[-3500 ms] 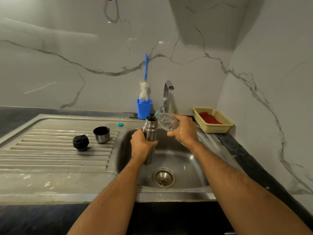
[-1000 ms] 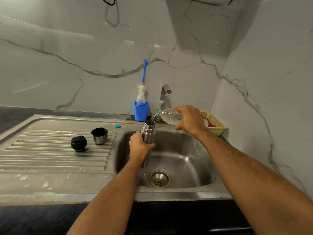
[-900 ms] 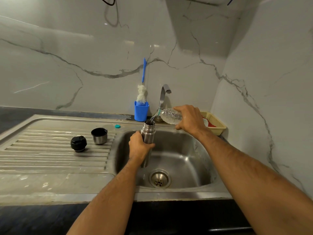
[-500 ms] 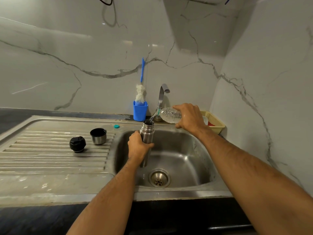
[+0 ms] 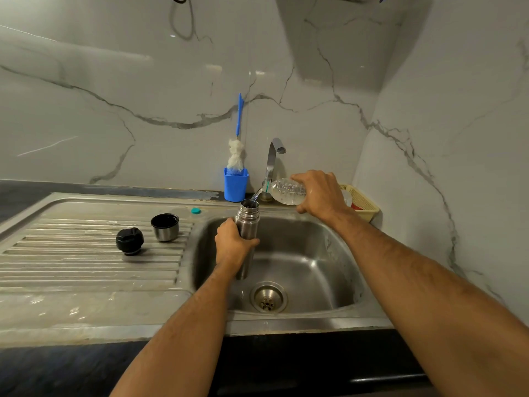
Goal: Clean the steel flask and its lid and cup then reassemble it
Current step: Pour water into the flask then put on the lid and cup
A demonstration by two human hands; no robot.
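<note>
Rinse fill: left hand [image 5: 233, 244] grips upright flask [image 5: 248, 222] over sink [image 5: 337, 253]; right hand [image 5: 320, 196] grips tilted bottle [image 5: 286, 191] above its mouth—keep stream centred, stop short of brim.

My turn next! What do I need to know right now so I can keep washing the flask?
Left hand grips the flask upright over the sink.
Right hand holds a tipped water bottle, pouring into the flask's open mouth.
Lid and cup stand on the draining board, off the flask.
Brush sits in its blue holder.
Left: scrub and rinse everything, then reassemble.
</note>
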